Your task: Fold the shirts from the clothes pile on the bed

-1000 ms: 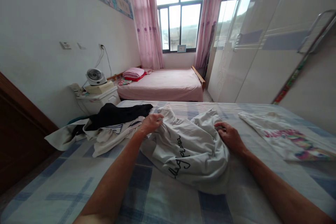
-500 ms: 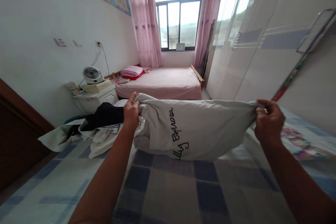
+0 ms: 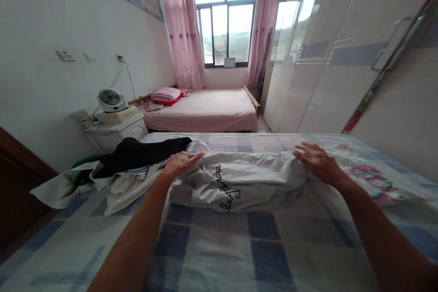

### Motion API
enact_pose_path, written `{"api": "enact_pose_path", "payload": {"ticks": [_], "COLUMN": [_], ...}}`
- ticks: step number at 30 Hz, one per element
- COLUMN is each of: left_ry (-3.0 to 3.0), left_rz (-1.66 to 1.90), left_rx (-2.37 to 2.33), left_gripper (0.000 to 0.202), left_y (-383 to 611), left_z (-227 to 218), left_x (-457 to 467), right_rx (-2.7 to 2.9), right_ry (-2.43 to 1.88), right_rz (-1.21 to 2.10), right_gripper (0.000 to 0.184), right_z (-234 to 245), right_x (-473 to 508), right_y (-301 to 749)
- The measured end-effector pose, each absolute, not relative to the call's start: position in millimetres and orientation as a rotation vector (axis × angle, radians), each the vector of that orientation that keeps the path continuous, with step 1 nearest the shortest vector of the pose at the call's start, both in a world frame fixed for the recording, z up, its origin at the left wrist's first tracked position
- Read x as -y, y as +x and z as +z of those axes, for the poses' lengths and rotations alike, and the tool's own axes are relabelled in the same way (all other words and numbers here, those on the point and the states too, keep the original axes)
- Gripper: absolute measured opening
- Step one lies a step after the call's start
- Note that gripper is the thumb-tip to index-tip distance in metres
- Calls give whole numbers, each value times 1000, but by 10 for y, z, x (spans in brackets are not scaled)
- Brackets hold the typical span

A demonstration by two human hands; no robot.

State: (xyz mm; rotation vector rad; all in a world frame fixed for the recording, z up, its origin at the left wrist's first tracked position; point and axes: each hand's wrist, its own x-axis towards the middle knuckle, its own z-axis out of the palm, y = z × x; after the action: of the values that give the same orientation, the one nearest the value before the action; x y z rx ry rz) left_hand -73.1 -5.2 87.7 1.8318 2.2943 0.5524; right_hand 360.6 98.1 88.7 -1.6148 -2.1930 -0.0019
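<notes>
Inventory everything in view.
lettered garment: 1, pale grey, centre
colour-print garment: 1, white, right
dark garment: 1, black, left
pale garments: count unclear, off-white, left
checked sheet: 1, blue-white, foreground
window: 1, dark frame, back
curtains: 2, pink, flanking window
small frame: 1, blue, window's base
far bed: 1, pink, below window
folded quilt: 1, pink, far bed
folded cloth: 1, red, beneath quilt
nightstand: 1, white, left
box: 1, cream, on nightstand
fan: 1, white, on box
wall fittings: 3, white, upper left
wall hanging: 1, blue, upper left
wardrobe: 1, white, right
wooden panel: 1, brown, left edge
left hand: 1, lettered garment's left end
right hand: 1, lettered garment's right end
</notes>
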Motion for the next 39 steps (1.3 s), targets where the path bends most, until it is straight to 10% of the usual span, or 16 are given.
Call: {"api": "enact_pose_path", "payload": {"ticks": [11, 16, 28, 39], "left_ry": [1410, 1463, 1810, 1221], "left_rz": [1308, 742, 572, 1174], "left_rx": [-1445, -1308, -2168, -1734], "left_gripper": [32, 36, 40, 36], "left_y": [-523, -647, -632, -843], "left_z": [1243, 1551, 660, 1138], "left_x": [210, 579, 646, 1171], "right_rx": [2373, 2133, 2523, 2237], "right_ry": [-1240, -1012, -1390, -1412], "right_rz": [767, 1386, 835, -104], "right_gripper": [38, 57, 41, 31], "right_z": [1230, 1241, 603, 871], "right_x": [-710, -667, -506, -195], "right_y": [3591, 3637, 3591, 3752]}}
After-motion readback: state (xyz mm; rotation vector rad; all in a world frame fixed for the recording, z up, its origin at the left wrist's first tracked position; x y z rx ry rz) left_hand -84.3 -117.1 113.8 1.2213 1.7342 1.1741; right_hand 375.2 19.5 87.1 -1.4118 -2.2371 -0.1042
